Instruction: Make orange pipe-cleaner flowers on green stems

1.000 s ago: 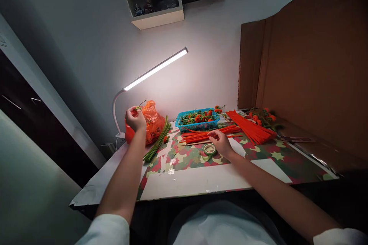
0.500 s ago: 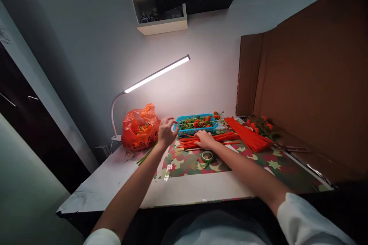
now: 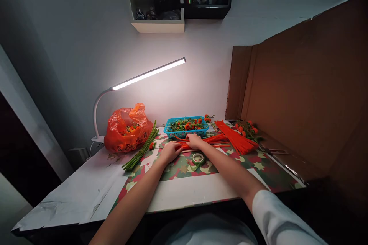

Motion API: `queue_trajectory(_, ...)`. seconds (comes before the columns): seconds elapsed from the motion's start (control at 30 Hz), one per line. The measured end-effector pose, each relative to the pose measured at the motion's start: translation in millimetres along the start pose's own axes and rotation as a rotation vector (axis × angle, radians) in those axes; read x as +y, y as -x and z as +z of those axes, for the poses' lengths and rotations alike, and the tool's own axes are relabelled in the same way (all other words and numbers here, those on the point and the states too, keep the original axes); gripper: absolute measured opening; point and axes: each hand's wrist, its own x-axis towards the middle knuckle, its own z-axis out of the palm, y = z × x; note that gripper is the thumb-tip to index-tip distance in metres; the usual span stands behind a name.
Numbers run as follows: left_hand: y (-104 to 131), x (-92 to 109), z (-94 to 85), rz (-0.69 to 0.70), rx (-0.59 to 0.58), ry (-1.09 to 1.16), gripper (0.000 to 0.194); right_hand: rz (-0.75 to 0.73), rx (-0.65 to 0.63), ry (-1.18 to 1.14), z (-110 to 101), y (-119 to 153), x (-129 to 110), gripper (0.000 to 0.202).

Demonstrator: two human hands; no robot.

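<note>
A loose bundle of red pipe cleaners (image 3: 216, 139) lies across the patterned sheet. My left hand (image 3: 171, 152) is at the bundle's left end, fingers bent over the stems. Close beside it, my right hand (image 3: 194, 141) rests on top with its fingers curled round some of them. The fingertips of both hands are partly hidden. A roll of green tape (image 3: 198, 159) lies just in front of the bundle. Behind the hands stands a blue basket (image 3: 172, 136) of orange flowers with green stems. A single orange flower (image 3: 152, 146) lies left of my left hand.
A bundle of green stems (image 3: 141, 148) leans by an orange plastic bag (image 3: 117, 132). To the right are a fan of red pipe cleaners (image 3: 238, 139), more orange flowers (image 3: 249, 128) and a cardboard panel (image 3: 299, 95). A lit lamp (image 3: 149, 73) hangs over the table.
My left hand has come down and right, from raised beside the basket to the red pipe cleaners. My right hand stays on the bundle, fingers more curled. The view has shifted right.
</note>
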Motion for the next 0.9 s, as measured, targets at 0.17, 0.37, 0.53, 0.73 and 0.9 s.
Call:
queue_trajectory(0.17, 2, 2, 4.0, -0.055, 0.029, 0.081, 0.029, -0.042, -0.004, -0.021, 1, -6, 3, 0.030)
queue_trajectory(0.37, -2, 1, 5.3, -0.228, 0.138, 0.278, 0.031, -0.112, 0.077, -0.120, 9, -2, 13, 0.032)
queue_trajectory(0.53, -10, 1, 5.7, -0.346, 0.207, 0.511, 0.030, -0.178, 0.179, -0.221, 17, 5, 19, 0.031)
queue_trajectory(0.73, -14, -2, 10.3, -0.459, 0.255, 0.730, 0.033, -0.193, 0.291, -0.316, 24, 10, 22, 0.026)
queue_trajectory(0.9, -12, -6, 7.7, -0.474, 0.259, 0.848, 0.034, -0.193, 0.386, -0.370, 21, 14, 24, 0.026)
